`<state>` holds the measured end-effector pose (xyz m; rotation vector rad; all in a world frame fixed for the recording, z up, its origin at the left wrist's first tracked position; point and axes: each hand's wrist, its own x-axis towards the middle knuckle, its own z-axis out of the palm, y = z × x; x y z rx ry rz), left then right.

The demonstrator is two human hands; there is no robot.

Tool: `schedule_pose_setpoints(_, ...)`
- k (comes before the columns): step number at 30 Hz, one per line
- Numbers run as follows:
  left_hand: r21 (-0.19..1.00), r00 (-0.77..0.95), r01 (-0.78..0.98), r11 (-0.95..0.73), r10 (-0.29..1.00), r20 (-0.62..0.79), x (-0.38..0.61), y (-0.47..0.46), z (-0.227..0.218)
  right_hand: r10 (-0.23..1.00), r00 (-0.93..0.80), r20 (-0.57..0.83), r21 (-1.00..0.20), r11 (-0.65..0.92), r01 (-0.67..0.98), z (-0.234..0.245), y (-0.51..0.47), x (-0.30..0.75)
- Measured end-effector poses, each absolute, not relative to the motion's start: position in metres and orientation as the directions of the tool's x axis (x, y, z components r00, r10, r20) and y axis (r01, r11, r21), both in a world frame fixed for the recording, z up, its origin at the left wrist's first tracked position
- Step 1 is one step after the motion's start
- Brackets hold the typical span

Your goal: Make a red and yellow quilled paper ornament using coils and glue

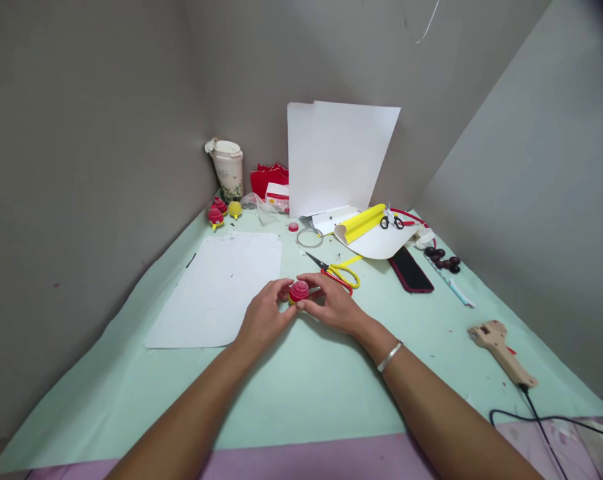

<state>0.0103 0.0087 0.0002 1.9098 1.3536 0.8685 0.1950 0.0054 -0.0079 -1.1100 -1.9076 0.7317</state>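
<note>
Between both hands, just above the middle of the green-covered table, is a small red ball [299, 291] with fine pale lines and a yellow edge at its lower left. My left hand [266, 310] pinches it from the left with thumb and fingertips. From the right, my right hand [334, 303] grips it the same way, a silver bangle on that wrist. Directly beyond the right hand lie scissors [344, 272] with yellow and red handles, blades apart. Similar red balls [216, 217] with yellow parts and one yellow ball [235, 209] sit at the back left.
White paper [216, 287] lies left of my hands. A phone [411, 270] and a glue gun [504, 350] with a black cord are on the right. At the back stand a lidded cup [228, 170], upright white sheets [341, 157], a yellow roll [364, 225] and small black-handled scissors [392, 220].
</note>
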Motion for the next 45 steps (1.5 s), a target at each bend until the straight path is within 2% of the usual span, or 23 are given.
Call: schedule_pose_setpoints(45,0.809,0.266,0.521,-0.274,0.952,0.151,0.0066,0.009,0.0043,0.883,-0.348,0.315,-0.775,0.451,0.442,-0.0031,0.0031,0.1953)
